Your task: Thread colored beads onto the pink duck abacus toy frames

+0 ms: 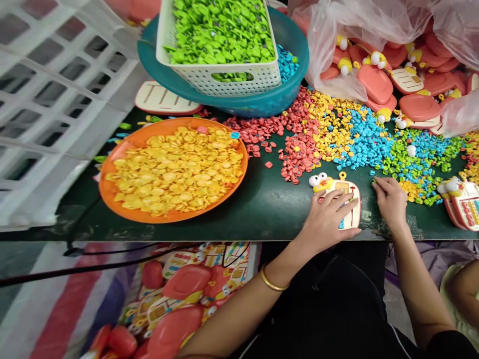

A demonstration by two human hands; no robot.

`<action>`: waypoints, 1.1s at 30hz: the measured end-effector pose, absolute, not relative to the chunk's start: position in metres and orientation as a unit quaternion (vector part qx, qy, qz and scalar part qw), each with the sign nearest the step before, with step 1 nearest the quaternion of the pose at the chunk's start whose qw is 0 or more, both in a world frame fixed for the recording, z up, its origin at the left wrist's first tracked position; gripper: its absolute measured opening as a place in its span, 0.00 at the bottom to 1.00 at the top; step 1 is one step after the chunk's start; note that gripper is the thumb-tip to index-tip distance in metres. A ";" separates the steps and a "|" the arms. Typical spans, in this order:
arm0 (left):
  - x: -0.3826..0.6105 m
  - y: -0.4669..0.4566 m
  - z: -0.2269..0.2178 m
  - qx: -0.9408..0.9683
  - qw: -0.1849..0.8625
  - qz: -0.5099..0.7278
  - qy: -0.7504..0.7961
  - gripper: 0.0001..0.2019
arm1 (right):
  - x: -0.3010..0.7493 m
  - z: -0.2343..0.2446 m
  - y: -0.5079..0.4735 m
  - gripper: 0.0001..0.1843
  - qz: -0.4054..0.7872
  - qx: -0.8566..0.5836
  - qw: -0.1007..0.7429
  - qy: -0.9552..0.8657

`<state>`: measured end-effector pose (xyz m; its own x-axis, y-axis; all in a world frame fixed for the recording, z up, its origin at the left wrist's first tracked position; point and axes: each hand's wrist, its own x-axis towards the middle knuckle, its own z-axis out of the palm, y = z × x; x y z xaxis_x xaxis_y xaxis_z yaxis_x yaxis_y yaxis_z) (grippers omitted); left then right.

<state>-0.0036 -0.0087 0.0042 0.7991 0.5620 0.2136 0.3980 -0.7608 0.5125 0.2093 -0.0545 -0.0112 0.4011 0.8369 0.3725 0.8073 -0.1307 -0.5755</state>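
Note:
A cream toy board (353, 217) with a duck-like head, bulging white eyes and small coloured pieces in its slots lies flat near the table's front edge. Over it my left hand (327, 215) is spread, fingers on its face and thumb along the lower edge. To its right, my right hand (392, 202) is closed, thumb and forefinger pinched at a small green piece (373, 182). Beyond that hand lie loose blue pieces (364, 142), yellow pieces (333, 122) and red pieces (299, 149).
An orange tray (112, 202) of yellow pieces stands left. Behind it, a white basket (194, 77) of green pieces sits in a teal basin (292, 94). Plastic bags (329, 30) hold red toys. At the right edge is another toy (466, 207), near a person's arm (464, 286).

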 end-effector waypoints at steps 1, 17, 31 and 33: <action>-0.005 -0.009 0.001 0.920 0.230 0.193 0.251 0.27 | 0.204 -0.011 -0.051 0.14 0.036 -0.732 0.378 -0.565; -0.006 -0.007 -0.003 0.922 0.215 0.217 0.237 0.23 | 0.246 -0.009 -0.037 0.12 -0.052 -0.793 0.267 -0.545; -0.006 -0.011 -0.002 0.904 0.269 0.214 0.256 0.25 | 0.173 0.012 -0.046 0.11 0.164 -0.700 0.384 -0.580; -0.006 -0.011 -0.003 0.897 0.271 0.215 0.276 0.32 | 0.163 0.005 -0.045 0.11 0.160 -0.719 0.410 -0.538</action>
